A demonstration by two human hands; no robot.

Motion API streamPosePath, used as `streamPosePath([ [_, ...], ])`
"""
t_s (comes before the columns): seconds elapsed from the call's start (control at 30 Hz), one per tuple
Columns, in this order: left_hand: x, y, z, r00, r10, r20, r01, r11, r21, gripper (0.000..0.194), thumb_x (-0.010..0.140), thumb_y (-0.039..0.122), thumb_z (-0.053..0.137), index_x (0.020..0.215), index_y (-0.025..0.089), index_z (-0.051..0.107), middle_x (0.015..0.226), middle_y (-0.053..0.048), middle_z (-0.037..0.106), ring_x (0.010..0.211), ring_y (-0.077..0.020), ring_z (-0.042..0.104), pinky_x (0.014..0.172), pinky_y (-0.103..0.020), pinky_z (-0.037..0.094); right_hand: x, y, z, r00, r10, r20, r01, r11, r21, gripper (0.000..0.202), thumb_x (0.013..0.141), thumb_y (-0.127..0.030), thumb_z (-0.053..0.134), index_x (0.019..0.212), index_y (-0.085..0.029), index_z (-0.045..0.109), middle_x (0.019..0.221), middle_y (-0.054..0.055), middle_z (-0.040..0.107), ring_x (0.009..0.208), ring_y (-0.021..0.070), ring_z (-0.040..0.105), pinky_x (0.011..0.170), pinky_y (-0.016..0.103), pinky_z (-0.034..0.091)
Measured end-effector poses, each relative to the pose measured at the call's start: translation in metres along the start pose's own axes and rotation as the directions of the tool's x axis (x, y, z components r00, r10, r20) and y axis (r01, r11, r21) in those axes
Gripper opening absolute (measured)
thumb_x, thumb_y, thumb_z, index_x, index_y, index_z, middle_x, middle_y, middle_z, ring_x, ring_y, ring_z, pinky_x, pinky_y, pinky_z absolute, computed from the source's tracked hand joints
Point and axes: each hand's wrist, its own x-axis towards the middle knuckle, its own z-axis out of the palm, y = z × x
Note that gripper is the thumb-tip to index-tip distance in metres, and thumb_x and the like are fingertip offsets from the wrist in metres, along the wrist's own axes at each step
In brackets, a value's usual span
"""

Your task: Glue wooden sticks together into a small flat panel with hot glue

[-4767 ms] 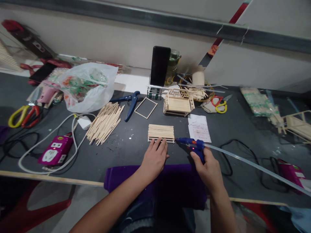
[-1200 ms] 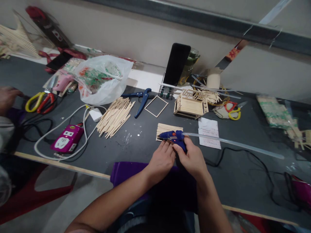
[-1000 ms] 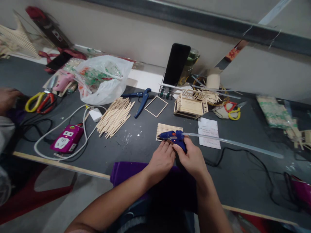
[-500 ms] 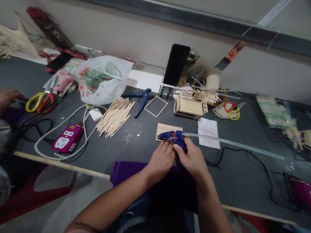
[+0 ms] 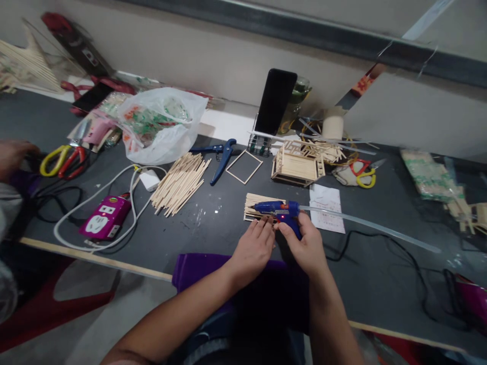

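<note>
And here the right hand (image 5: 309, 244) has its fingers wrapped round the glue gun (image 5: 288, 213), nozzle leftward over the near-centre panel (image 5: 263, 197), while the left hand (image 5: 253, 247), fingers outstretched, rests at its near edge, apparently steadying it.

Dim, flat indoor light here, a red lamp (image 5: 282, 217) glowing on the glue gun (image 5: 268, 207), deep shadow swallowing much of the purple cloth (image 5: 205, 266), frame edges stretched and soft
</note>
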Motion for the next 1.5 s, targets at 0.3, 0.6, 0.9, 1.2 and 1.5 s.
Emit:
streamPosePath([
  [0.3, -0.0003, -0.0029, -0.0008, 0.999, 0.014, 0.033, -0.014, 1.0, -0.008, 0.041, 0.097, 0.028, 0.042, 0.129, 0.006, 0.054, 0.139, -0.019, 0.051, 0.132, -0.0277, 0.045, 0.108, -0.042, 0.036, 0.0006, 0.0029, -0.0042, 0.987, 0.092, -0.133, -0.04, 0.936, 0.351, 0.029, 0.085, -0.039, 0.06, 0.106, -0.019, 0.057, 0.083, 0.003, 0.068, 0.05, 0.0097, 0.049, 0.045, 0.023, 0.04],
  [0.6, 0.0004, -0.0039, -0.0003, 1.0, 0.004, 0.029, -0.004, 1.0, -0.002, 0.04, 0.096, 0.029, 0.043, 0.127, 0.008, 0.056, 0.141, -0.017, 0.05, 0.133, -0.0278, 0.045, 0.108, -0.042, 0.038, 0.0042, 0.008, -0.0027, 0.977, 0.133, -0.17, -0.015, 0.828, 0.561, 0.027, 0.087, -0.037, 0.058, 0.108, -0.021, 0.053, 0.087, 0.002, 0.068, 0.045, 0.006, 0.039, 0.042, 0.02, 0.034],
  [0.9, 0.0036, -0.0041, -0.0059, 1.0, 0.002, 0.017, -0.002, 1.0, 0.0, 0.039, 0.094, 0.029, 0.047, 0.124, 0.006, 0.058, 0.138, -0.016, 0.053, 0.131, -0.0288, 0.047, 0.107, -0.043, 0.04, 0.0059, 0.0074, -0.001, 0.972, 0.161, -0.173, -0.009, 0.756, 0.655, 0.025, 0.085, -0.036, 0.061, 0.105, -0.021, 0.055, 0.085, 0.002, 0.069, 0.045, 0.0052, 0.04, 0.042, 0.02, 0.034],
  [1.2, 0.0035, -0.0041, -0.009, 1.0, -0.009, 0.013, 0.01, 1.0, -0.021, 0.038, 0.092, 0.028, 0.05, 0.123, 0.007, 0.058, 0.139, -0.016, 0.053, 0.13, -0.0291, 0.048, 0.106, -0.042, 0.04, 0.0058, 0.0094, 0.002, 0.974, 0.154, -0.167, -0.011, 0.767, 0.642, 0.026, 0.086, -0.037, 0.059, 0.106, -0.022, 0.054, 0.087, 0.002, 0.069, 0.045, 0.0058, 0.04, 0.043, 0.021, 0.035],
  [1.5, 0.0009, -0.0032, -0.0077, 0.999, -0.017, -0.038, 0.015, 0.999, -0.045, 0.039, 0.093, 0.027, 0.047, 0.123, 0.004, 0.057, 0.138, -0.016, 0.054, 0.13, -0.0284, 0.046, 0.108, -0.042, 0.037, 0.0061, 0.0103, 0.0046, 0.97, 0.161, -0.181, 0.005, 0.735, 0.678, 0.026, 0.085, -0.034, 0.062, 0.106, -0.021, 0.054, 0.086, 0.002, 0.069, 0.046, 0.0054, 0.041, 0.044, 0.02, 0.033],
])
